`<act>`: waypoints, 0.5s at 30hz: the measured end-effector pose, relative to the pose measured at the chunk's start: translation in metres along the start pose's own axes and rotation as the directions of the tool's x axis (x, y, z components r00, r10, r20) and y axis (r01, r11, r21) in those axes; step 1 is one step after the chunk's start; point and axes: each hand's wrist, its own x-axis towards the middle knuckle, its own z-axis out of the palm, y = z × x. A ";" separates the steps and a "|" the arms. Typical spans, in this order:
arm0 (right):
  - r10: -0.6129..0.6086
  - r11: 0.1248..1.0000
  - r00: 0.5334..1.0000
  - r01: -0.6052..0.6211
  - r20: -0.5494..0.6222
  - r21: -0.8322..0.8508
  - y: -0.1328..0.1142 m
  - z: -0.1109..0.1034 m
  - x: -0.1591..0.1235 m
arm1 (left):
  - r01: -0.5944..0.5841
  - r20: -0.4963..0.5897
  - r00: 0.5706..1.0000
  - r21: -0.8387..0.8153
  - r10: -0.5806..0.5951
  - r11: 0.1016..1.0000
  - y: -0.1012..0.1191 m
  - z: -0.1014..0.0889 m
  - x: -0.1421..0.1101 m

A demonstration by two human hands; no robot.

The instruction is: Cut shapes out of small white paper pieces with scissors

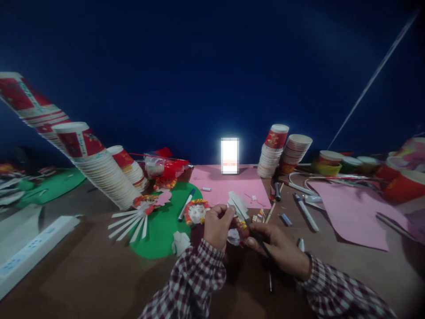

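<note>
My left hand (pixel 217 225) is closed, thumb and fingers pinching a small piece of white paper (pixel 238 204). My right hand (pixel 280 250) is closed around a slender dark tool (pixel 262 244). Its narrow tip runs up to the white paper; blur hides whether it is a knife, scissors or something else. Below the hands, crumpled white paper (pixel 234 237) lies on the table. Just left of my left hand sits a paper lion-like face (pixel 197 212) with a red and yellow fringe. Under my right hand, a thin shiny rod (pixel 271 281) points downward.
Stacked paper cups (pixel 96 164) lean at the left, with more cups (pixel 274 150) at the back right. A green sheet (pixel 152 241), a pink sheet (pixel 232 177) and another pink sheet (pixel 352 212) cover parts of the table. A marker (pixel 306 212) lies right, a power strip (pixel 36 252) left.
</note>
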 end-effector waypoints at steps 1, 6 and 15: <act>0.003 1.000 1.000 -0.003 0.003 -0.002 0.001 0.000 0.000 | 0.000 0.000 1.000 0.000 0.000 1.000 0.000 0.000 0.000; 0.015 1.000 1.000 -0.015 0.000 -0.006 0.000 0.000 0.000 | -0.006 -0.005 1.000 0.003 0.006 1.000 0.001 0.001 0.000; 0.012 0.999 1.000 -0.013 0.021 0.047 0.002 -0.001 0.001 | 0.003 0.010 1.000 -0.004 -0.003 1.000 0.002 0.002 0.001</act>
